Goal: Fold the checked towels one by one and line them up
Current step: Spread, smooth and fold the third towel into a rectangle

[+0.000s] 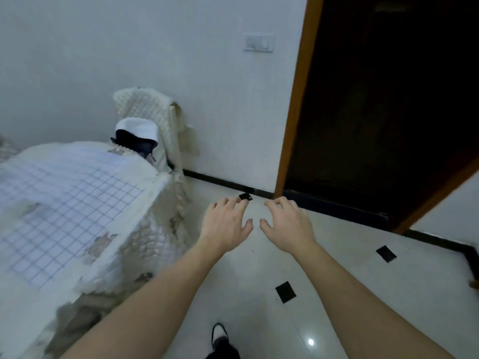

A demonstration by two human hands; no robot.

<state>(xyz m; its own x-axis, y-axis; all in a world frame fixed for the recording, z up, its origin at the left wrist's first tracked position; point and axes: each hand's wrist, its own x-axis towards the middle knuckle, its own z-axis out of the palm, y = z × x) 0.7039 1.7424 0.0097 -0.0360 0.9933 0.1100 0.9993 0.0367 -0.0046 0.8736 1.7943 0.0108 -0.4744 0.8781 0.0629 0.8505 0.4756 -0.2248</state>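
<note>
A white towel with thin blue checks (pixel 64 203) lies spread flat on the bed at the left. My left hand (pixel 225 222) and my right hand (pixel 286 224) are stretched out side by side over the floor, to the right of the bed. Both are palm down with fingers apart, and neither holds anything. Neither hand touches the towel.
The bed carries a cream quilted cover (pixel 145 244) hanging over its edge. A covered chair (pixel 153 112) with a white and dark item (pixel 136 136) on it stands by the wall. A dark open doorway (pixel 375 112) is at the right. The white tiled floor (pixel 259 294) has small black insets.
</note>
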